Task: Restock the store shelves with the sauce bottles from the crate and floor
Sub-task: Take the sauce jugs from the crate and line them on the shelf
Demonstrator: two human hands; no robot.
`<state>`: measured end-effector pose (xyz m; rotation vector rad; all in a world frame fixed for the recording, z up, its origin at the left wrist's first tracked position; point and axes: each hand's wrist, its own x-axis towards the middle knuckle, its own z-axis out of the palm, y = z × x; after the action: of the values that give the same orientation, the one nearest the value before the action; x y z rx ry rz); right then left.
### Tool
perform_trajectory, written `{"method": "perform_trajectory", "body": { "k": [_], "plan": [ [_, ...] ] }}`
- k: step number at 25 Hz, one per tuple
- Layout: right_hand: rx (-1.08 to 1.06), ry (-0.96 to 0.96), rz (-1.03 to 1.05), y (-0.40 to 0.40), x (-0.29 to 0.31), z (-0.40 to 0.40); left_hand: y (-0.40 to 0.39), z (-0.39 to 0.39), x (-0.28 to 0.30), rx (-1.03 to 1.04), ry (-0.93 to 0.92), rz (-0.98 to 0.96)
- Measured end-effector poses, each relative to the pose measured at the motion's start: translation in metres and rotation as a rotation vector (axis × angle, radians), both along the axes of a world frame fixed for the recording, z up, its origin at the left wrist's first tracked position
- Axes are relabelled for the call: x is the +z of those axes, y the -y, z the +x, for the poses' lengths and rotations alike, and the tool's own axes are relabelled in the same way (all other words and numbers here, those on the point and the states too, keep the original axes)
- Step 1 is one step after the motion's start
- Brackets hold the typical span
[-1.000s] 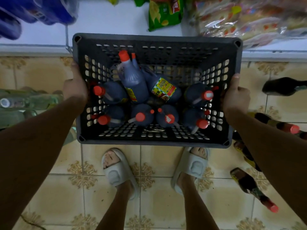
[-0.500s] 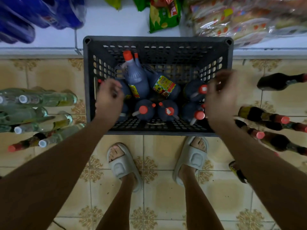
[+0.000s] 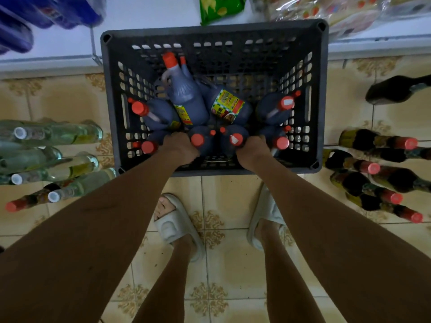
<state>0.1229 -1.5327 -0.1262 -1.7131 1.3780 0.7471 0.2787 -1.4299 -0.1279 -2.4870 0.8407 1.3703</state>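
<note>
Inside slatted plastic crate (image 3: 214, 33), left hand (image 3: 180, 146), right hand (image 3: 253, 149), fingers seemingly gripping red-capped jugs (image 3: 203, 142).

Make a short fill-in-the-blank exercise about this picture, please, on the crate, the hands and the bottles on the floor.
1. Both hands reach into the dark plastic ____, which stands on the tiled floor.
2. The left hand and the right hand each close on a dark jug with a ____ cap.
3. The clear bottles lie on the floor to the person's ____ side.
4. The person wears pale ____ on both feet.

Missing words: crate; red; left; slippers
</note>
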Motion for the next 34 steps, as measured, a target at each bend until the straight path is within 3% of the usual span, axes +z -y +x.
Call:
{"method": "perform_trajectory", "body": {
  "k": [3, 5, 10, 18, 22, 26, 34],
  "plan": [
    [0.003, 0.023, 0.052, -0.001, 0.002, -0.002, 0.003, -0.007, 0.004, -0.035, 0.021, -0.039],
    [-0.102, 0.127, 0.081, 0.000, 0.018, -0.004, 0.002, -0.013, 0.021, 0.057, -0.017, -0.060],
    [-0.594, 0.381, 0.199, -0.011, 0.120, -0.008, -0.002, -0.021, 0.111, 0.537, -0.132, -0.198],
    [-0.922, 0.703, 0.266, -0.054, 0.432, -0.035, -0.017, -0.029, 0.426, 0.651, -0.258, -0.471],
    [-0.967, 0.873, 0.213, -0.072, 0.542, -0.045, -0.026, -0.039, 0.536, 0.673, -0.360, -0.631],
    [-0.947, 0.987, 0.153, -0.069, 0.614, -0.050, -0.012, -0.044, 0.608, 0.654, -0.388, -0.810],
    [-0.925, 1.116, -0.077, -0.058, 0.684, -0.058, 0.019, -0.051, 0.667, 0.485, -0.469, -0.988]
  ]
}}
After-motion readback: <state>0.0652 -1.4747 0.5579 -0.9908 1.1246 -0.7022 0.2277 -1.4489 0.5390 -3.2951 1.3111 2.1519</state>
